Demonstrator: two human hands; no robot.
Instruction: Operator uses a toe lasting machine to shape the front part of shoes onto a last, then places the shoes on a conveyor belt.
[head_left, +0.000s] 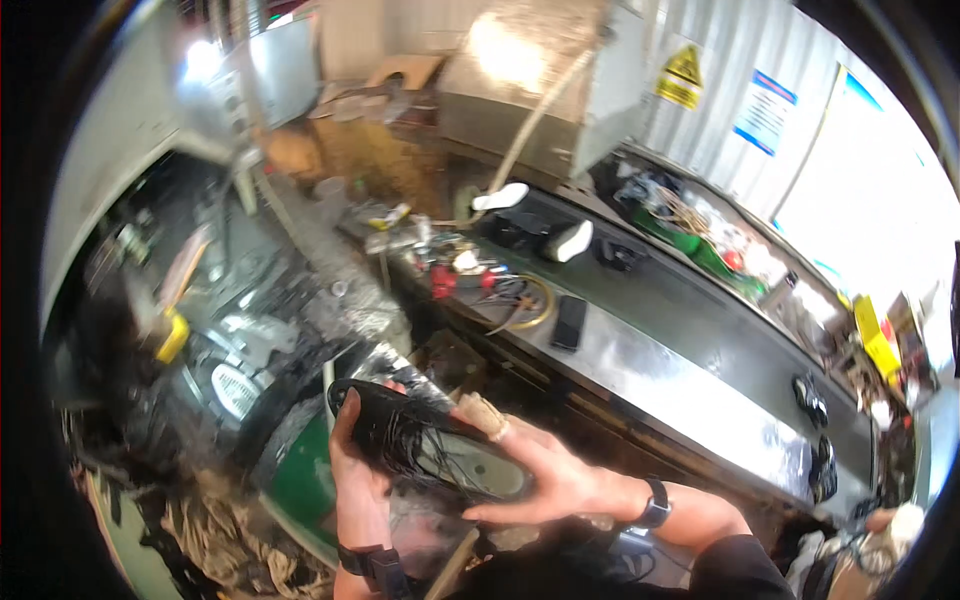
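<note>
A black lace-up shoe lies across both my hands, its pale grey inside showing at the right end and its thin dark laces loose over the middle. My left hand grips the left end, thumb up along its rim and fingertips showing behind it. Around the right end closes my right hand, thumb on the near side and fingers on the far side. One finger of it wears a cream wrap. Each wrist carries a dark band.
Beyond my hands runs a conveyor belt with a metal edge, bearing white-soled pieces and black shoes. A phone and a yellow tape ring rest on the edge. To the left stand a cluttered machine and a green surface.
</note>
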